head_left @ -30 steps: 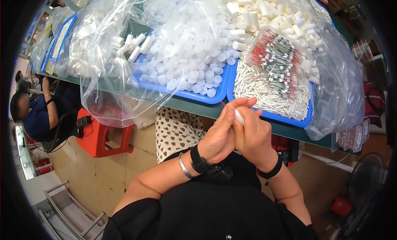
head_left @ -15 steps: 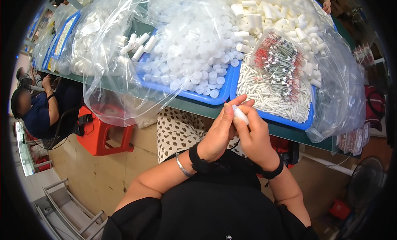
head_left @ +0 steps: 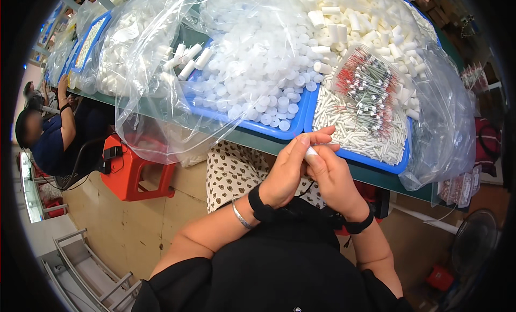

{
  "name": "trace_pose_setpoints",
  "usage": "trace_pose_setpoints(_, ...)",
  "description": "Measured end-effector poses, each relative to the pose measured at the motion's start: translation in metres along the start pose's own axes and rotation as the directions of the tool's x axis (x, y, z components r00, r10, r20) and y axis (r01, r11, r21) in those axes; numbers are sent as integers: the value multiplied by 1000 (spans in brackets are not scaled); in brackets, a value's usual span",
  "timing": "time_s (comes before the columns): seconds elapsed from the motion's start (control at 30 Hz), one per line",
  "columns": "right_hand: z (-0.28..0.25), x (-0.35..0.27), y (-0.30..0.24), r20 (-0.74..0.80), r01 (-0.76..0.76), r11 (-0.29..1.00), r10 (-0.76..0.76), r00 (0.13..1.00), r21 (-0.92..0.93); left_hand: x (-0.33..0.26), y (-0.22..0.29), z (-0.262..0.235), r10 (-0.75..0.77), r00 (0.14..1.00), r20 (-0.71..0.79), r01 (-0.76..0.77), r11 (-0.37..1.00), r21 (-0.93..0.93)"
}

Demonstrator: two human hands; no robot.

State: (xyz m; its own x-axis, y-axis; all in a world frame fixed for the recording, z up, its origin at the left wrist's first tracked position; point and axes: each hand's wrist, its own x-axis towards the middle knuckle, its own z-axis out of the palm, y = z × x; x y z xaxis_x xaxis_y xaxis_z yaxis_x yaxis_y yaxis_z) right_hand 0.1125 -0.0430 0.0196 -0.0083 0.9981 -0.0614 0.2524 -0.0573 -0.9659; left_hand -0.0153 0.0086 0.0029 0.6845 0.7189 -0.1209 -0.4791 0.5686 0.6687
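Just off the table's front edge, my left hand and my right hand meet with fingers closed around one small white cylinder. Only a short piece of it shows between the thumbs; fingers cover the rest. Beyond my hands is a blue tray heaped with translucent round plastic caps. To its right, another blue tray holds many thin white tubes. On these tubes rests a clear box of wired parts with red and green leads.
Thick white cylinders are piled behind the right tray. Clear plastic bags drape over the table edge. A red stool stands at left beside a seated person. A fan is at lower right.
My fingers have closed further over the white cylinder, so less of it shows. The view has shifted slightly. At left, the other person's arm has risen toward the table.
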Motion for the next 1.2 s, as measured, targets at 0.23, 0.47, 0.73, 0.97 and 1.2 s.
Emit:
trace_pose_setpoints(0.23, 7, 4, 6, -67, 258, 715, -391, 918, -650, -1, -2, -1, -86, 994, -61, 72, 975, -210)
trace_pose_setpoints(0.47, 7, 4, 1, 16, 305, 647, -412, 911, -698, -7, -3, 0, -14, 999, -45, 11, 997, -71)
trace_pose_setpoints(0.73, 10, 6, -12, 7, 372, 680, -475, 880, -633, -12, 14, -2, 64, 994, -84, -60, 997, 47)
trace_pose_setpoints(0.97, -26, 1, -27, -35, 319, 748, -415, 909, -582, 18, 155, -47, 239, 933, -268, -359, 601, -714)
trace_pose_setpoints(1.2, -78, 21, -12, -172, 90, 508, -446, 878, -857, 18, 116, -67, 262, 957, -128, -281, 708, -648)
